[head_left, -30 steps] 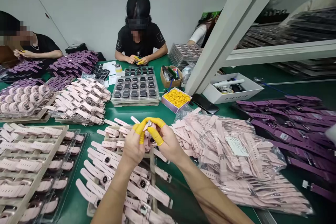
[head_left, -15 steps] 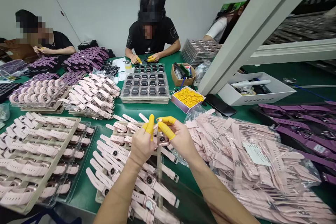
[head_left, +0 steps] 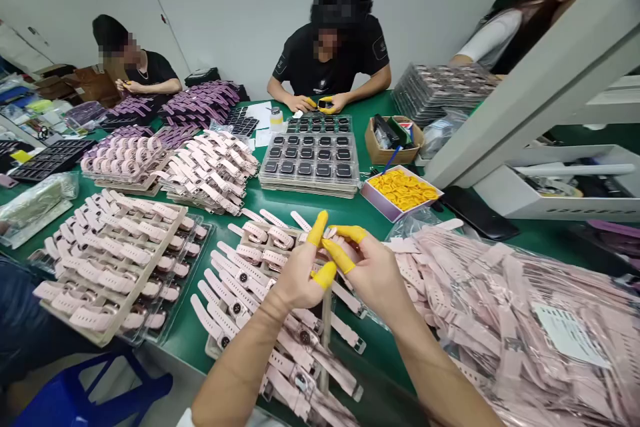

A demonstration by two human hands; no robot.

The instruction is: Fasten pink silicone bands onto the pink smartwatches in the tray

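Note:
My left hand point(head_left: 303, 272) and my right hand point(head_left: 373, 265), both with yellow finger cots, meet above a tray of pink-strapped smartwatches point(head_left: 250, 310). Both are closed around a small smartwatch, mostly hidden by the fingers. A bit of pale pink point(head_left: 349, 248) shows between the fingers of my right hand. The watches below lie in slanted rows, straps spread out, with round dark sensors showing on several. To the right of my right forearm is a heap of pink watch straps point(head_left: 465, 280) in clear plastic bags.
Another tray of pink watches point(head_left: 115, 267) stands at left. Ahead are stacked trays of dark watch faces point(head_left: 310, 167), a box of yellow finger cots point(head_left: 400, 190) and a black phone point(head_left: 477, 213). A co-worker point(head_left: 330, 47) sits opposite. A white post point(head_left: 530, 73) slants at right.
The view has swung left, so things sit farther right in it. My hands stay together; the watch case that showed between them is now hidden, and my left yellow-covered thumb shows.

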